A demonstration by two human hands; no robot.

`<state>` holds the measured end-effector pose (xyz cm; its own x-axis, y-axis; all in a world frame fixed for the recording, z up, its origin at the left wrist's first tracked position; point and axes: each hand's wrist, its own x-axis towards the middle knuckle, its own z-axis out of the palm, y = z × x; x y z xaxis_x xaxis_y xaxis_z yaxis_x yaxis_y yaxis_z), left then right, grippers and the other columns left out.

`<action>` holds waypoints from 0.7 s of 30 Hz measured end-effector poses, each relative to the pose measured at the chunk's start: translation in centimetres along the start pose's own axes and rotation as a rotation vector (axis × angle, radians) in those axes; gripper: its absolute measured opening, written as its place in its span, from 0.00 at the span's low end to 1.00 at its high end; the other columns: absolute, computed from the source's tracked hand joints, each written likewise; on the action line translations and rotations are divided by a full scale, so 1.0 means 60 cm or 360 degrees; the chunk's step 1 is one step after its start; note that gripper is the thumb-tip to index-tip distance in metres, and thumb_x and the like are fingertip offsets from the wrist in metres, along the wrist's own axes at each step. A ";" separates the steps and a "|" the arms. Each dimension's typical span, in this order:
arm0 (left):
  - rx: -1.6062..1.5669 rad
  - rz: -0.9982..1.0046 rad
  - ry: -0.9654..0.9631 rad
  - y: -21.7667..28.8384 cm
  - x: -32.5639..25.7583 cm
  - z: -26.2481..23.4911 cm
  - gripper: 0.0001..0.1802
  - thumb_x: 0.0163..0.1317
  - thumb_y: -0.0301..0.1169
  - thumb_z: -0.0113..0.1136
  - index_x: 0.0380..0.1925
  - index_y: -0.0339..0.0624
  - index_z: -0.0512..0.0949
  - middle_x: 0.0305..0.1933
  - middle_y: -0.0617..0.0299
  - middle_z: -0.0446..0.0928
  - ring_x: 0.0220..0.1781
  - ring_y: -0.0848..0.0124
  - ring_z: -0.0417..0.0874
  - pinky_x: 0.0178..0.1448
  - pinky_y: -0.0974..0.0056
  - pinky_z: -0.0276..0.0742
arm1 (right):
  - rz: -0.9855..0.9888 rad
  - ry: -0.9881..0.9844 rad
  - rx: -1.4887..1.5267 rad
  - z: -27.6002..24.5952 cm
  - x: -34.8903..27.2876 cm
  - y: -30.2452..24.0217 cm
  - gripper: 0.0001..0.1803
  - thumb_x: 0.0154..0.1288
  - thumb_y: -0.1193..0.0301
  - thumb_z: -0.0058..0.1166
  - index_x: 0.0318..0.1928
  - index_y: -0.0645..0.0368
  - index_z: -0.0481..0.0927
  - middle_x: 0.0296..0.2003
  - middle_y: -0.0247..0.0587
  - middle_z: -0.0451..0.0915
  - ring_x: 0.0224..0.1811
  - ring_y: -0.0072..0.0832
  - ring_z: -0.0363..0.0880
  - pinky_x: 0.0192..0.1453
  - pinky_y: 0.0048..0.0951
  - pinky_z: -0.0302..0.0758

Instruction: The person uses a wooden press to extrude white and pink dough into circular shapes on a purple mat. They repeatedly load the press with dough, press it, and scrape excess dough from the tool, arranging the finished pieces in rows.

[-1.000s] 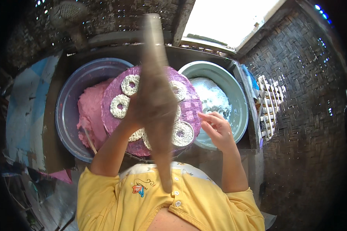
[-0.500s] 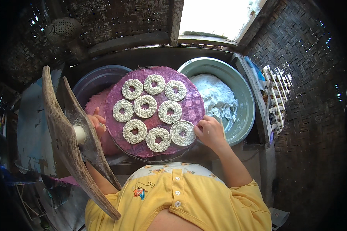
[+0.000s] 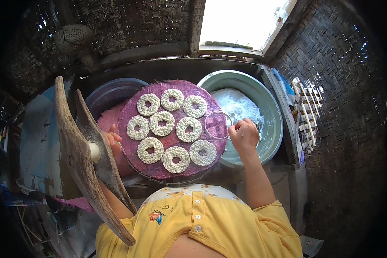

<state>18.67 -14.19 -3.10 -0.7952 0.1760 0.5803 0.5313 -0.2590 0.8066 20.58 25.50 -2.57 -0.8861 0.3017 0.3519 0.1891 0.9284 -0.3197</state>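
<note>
1. Here, the left hand [image 3: 112, 142] sits at 9 o'clock of the round purple tray [image 3: 167, 167], fingers curled on the white handle of a wooden press [image 3: 88, 159] made of 2 long worn boards that run from the upper left down toward the yellow shirt [image 3: 202, 223].
2. The right hand [image 3: 244, 135] is at 3 o'clock of the tray, fingers pinched together on the rim of a thin clear ring [image 3: 217, 124] that lies over the tray's right edge.
3. On the tray rest 9 white noodle rings [image 3: 162, 123]: 3 toward 12 o'clock, 3 across the middle, 3 toward 6 o'clock, each just beside its neighbours.
4. The spot under the clear ring holds no noodle ring.
5. At 2 o'clock of the tray stands a green basin [image 3: 271, 112] with white flour-like powder [image 3: 236, 105] inside; the right hand hovers over its near rim.
6. At 10 o'clock a blue basin [image 3: 112, 92] lies partly under the tray, with pink cloth [image 3: 107, 122] showing at its edge.
7. Woven bamboo walls [image 3: 331, 86] close in on the right and at 12 o'clock.
</note>
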 end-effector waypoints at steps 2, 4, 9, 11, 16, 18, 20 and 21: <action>-0.0003 -0.0001 0.0014 -0.006 -0.004 -0.010 0.11 0.55 0.26 0.64 0.35 0.49 0.73 0.33 0.70 0.70 0.44 0.69 0.76 0.73 0.48 0.48 | -0.0002 0.0022 -0.0051 0.009 0.003 -0.003 0.08 0.47 0.67 0.56 0.19 0.59 0.78 0.25 0.40 0.75 0.30 0.40 0.75 0.36 0.40 0.72; -0.0081 -0.0035 0.0011 -0.010 -0.009 -0.017 0.11 0.54 0.26 0.65 0.35 0.48 0.73 0.33 0.69 0.70 0.44 0.69 0.76 0.73 0.49 0.48 | 0.0027 -0.0105 -0.0063 0.014 0.005 -0.006 0.09 0.48 0.66 0.55 0.20 0.58 0.79 0.28 0.40 0.76 0.35 0.39 0.76 0.39 0.40 0.74; -0.0097 -0.0065 0.0047 -0.012 -0.015 -0.026 0.12 0.54 0.27 0.65 0.37 0.46 0.73 0.33 0.69 0.71 0.44 0.68 0.76 0.73 0.50 0.47 | 0.0112 -0.0220 -0.0031 0.016 0.005 -0.003 0.11 0.52 0.64 0.55 0.22 0.58 0.80 0.30 0.41 0.76 0.36 0.40 0.77 0.41 0.40 0.74; -0.0109 -0.0006 0.0040 -0.011 -0.012 -0.027 0.13 0.54 0.27 0.66 0.38 0.46 0.73 0.32 0.69 0.70 0.44 0.68 0.77 0.73 0.50 0.47 | 0.0164 -0.0247 0.0063 0.010 0.002 0.007 0.12 0.55 0.63 0.55 0.23 0.59 0.80 0.30 0.41 0.76 0.34 0.41 0.77 0.40 0.40 0.73; -0.0059 0.0019 0.0038 -0.017 0.004 -0.010 0.14 0.57 0.30 0.63 0.42 0.42 0.73 0.34 0.65 0.73 0.44 0.67 0.77 0.69 0.53 0.59 | 0.0168 -0.0098 0.0171 -0.020 0.009 0.038 0.14 0.59 0.63 0.54 0.27 0.61 0.81 0.29 0.42 0.76 0.32 0.41 0.76 0.38 0.41 0.71; -0.0111 -0.0309 0.0359 -0.025 0.009 0.024 0.16 0.56 0.32 0.63 0.43 0.40 0.73 0.36 0.62 0.74 0.45 0.66 0.77 0.68 0.55 0.60 | 0.0172 -0.0153 0.0289 -0.035 0.010 0.033 0.15 0.60 0.61 0.54 0.31 0.62 0.81 0.29 0.42 0.77 0.31 0.37 0.77 0.38 0.38 0.72; -0.0164 -0.0632 0.0687 -0.030 0.018 0.071 0.18 0.56 0.34 0.63 0.44 0.39 0.73 0.37 0.60 0.75 0.47 0.64 0.77 0.68 0.58 0.61 | 0.0079 -0.0414 0.0891 -0.050 0.001 0.013 0.21 0.63 0.55 0.51 0.42 0.61 0.79 0.35 0.43 0.78 0.37 0.32 0.77 0.43 0.35 0.71; 0.0140 -0.0626 0.0583 -0.034 0.038 0.087 0.19 0.55 0.34 0.63 0.45 0.38 0.73 0.38 0.59 0.76 0.45 0.65 0.78 0.62 0.60 0.66 | 0.0057 -0.0527 0.1187 -0.057 -0.008 -0.002 0.25 0.64 0.51 0.49 0.48 0.61 0.78 0.38 0.43 0.79 0.39 0.30 0.77 0.45 0.33 0.71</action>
<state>17.31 -8.28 -2.81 -0.9803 -0.1027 0.1686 0.1833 -0.1571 0.9704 22.44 25.98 0.32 -0.9861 0.1400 0.0895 -0.0084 0.4958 -0.8684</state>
